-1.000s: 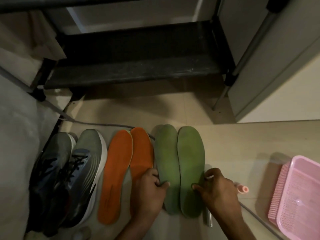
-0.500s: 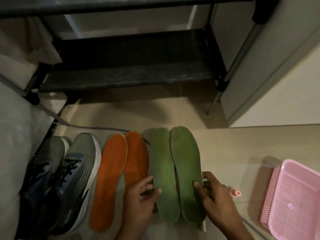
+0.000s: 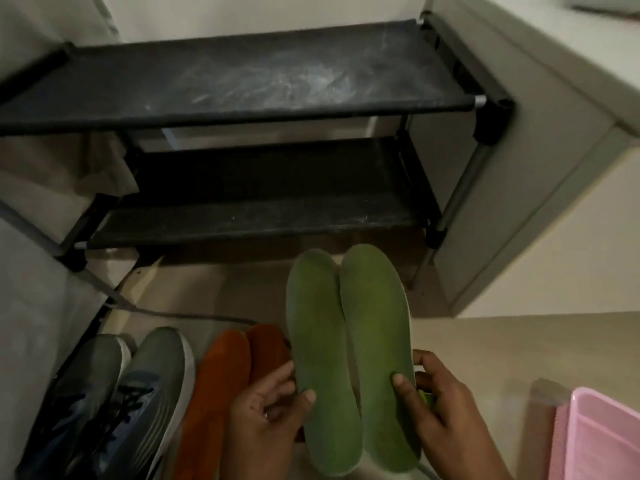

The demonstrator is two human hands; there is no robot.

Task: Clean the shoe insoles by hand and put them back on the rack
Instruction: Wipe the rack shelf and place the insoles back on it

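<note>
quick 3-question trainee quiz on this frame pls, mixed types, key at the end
1. True or false: the green insoles are already lying on the rack.
2. Which pair lies on the floor between the sneakers and the green pair? A) orange insoles B) pink insoles C) black sandals
3. Fill in: the left hand grips one green insole, and the right hand grips the ____ one.

Key
1. False. Both hands hold them in front of the rack, and both shelves look bare.
2. A, the orange insoles.
3. other (the right-side green insole).
</note>
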